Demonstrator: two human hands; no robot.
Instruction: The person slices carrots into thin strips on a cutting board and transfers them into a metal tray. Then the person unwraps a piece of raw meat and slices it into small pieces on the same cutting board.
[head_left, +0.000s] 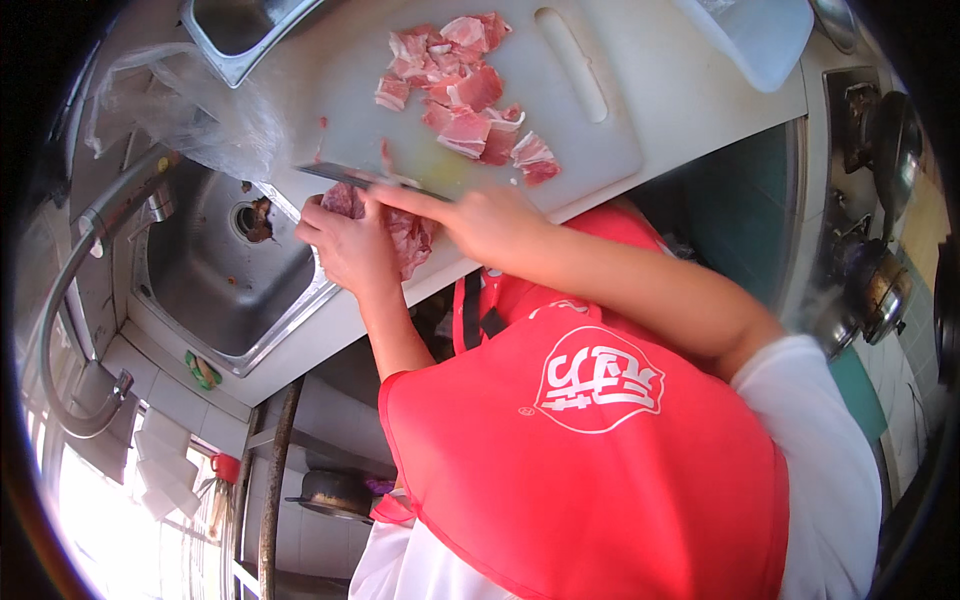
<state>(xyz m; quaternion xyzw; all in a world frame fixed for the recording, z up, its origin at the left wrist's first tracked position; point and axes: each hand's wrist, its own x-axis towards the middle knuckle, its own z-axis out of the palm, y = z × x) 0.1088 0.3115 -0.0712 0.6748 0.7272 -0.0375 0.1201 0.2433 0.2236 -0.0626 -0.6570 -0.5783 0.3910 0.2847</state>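
A large piece of raw meat (411, 238) lies at the near edge of a white cutting board (600, 161), with my left hand (356, 244) gripping its left side. My right hand (491, 225) is closed on a knife (334, 175), its index finger stretched along the blade. The blade rests at the far side of the meat; the handle is hidden in my hand. Beyond it, several cut pieces of pink meat with white fat (465, 82) are heaped on the board. Small red scraps lie near the blade.
A steel sink (202, 292) with a curved faucet (56, 300) is at the left. A clear plastic bag (195, 112) and a steel pan (259, 56) are beyond it. A white plastic container (765, 37) stands at the upper right. A gas stove with pots (885, 292) is at the far right.
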